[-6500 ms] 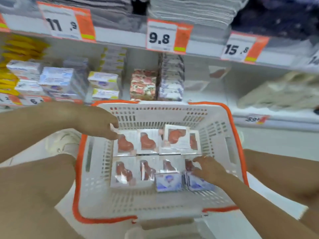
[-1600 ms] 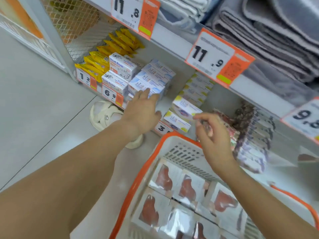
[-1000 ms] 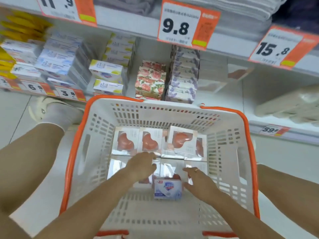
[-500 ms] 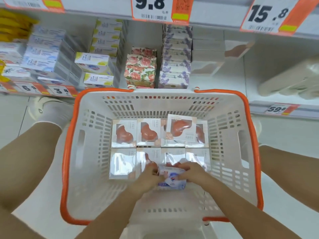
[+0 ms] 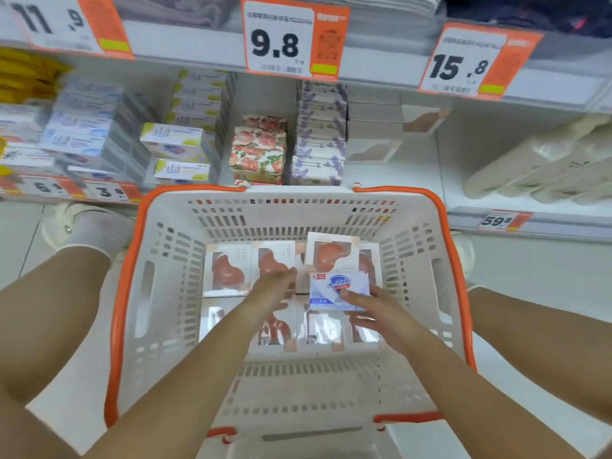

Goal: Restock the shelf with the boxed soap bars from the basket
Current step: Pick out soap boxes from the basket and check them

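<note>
A pale shop floor (image 5: pixel 530 276) runs under a white basket (image 5: pixel 165 293) with an orange rim. Over it the right hand (image 5: pixel 372 304) grips a blue-and-white soap box (image 5: pixel 337 289) by its near edge, above the window boxes (image 5: pixel 227 271) lining the bottom. The left hand (image 5: pixel 273 289) hangs beside it, fingers loose, empty. Beyond, the shelf (image 5: pixel 397 175) carries stacked soaps.

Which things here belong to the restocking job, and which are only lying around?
Job: blue soap box held in the right hand; left hand; basket; pink soap boxes; shelf stack of blue boxes.

Not job: folded towels; cream rolls.
</note>
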